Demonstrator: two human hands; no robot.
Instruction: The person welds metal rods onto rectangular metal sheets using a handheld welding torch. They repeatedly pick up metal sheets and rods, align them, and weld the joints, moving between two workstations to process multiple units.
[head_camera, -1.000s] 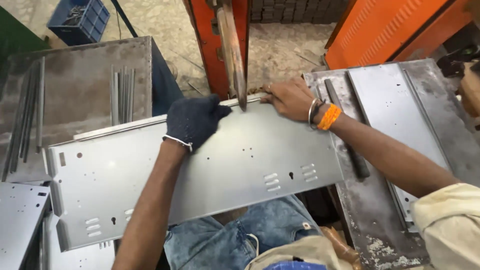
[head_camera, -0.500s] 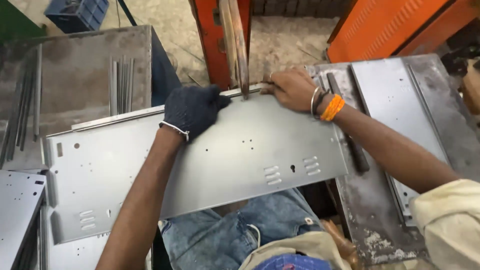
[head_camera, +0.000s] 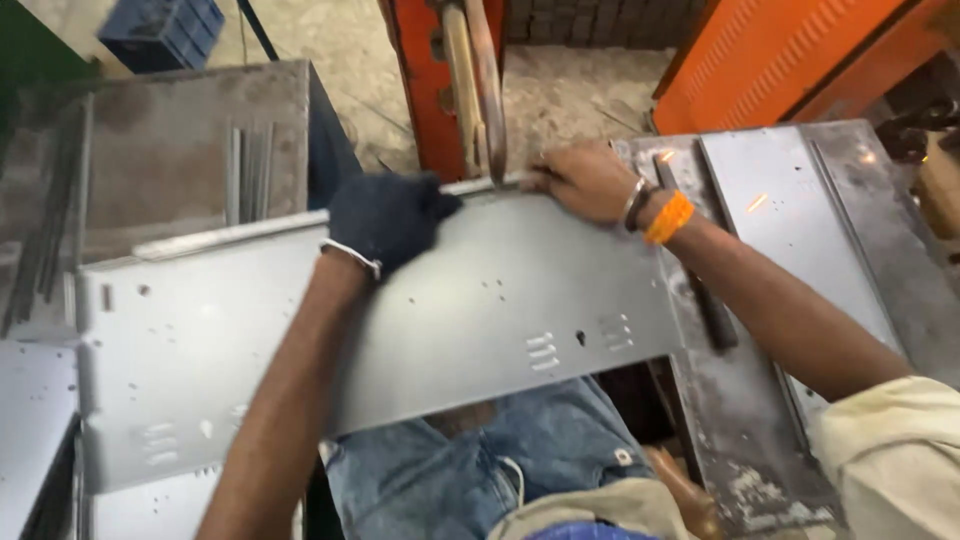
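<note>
Grey workshop flooring and an orange machine column (head_camera: 425, 90) fill the background at 12 o'clock, with a second orange housing (head_camera: 800, 60) at 1 o'clock and a blue crate (head_camera: 160, 30) at 11 o'clock. A long grey sheet-metal panel (head_camera: 450, 330), punched with small holes and louvre slots, is laid across the lap of the seated person, over blue jeans (head_camera: 450, 470), its far edge pushed up under the pair of vertical arms (head_camera: 478, 90) hanging from the column. The left hand (head_camera: 385, 218), in a dark glove, is pressed flat and closed over the panel's upper flange at about 11 o'clock of the arms. The right hand (head_camera: 585, 180), bare with an orange wristband, is curled on the same edge just at 3 o'clock of the arms; the hands are held apart, one on each side of the contact point. A few bright specks are seen on the steel table (head_camera: 880, 260) at 3 o'clock. Thin metal strips (head_camera: 248, 175) lie on another table (head_camera: 170, 130) at 10 o'clock, and further flat panels (head_camera: 30, 420) are stacked at 8 o'clock. The panel's edge appears to be mid-way through working at the arms; how much of the edge is finished cannot be told from this view.
</note>
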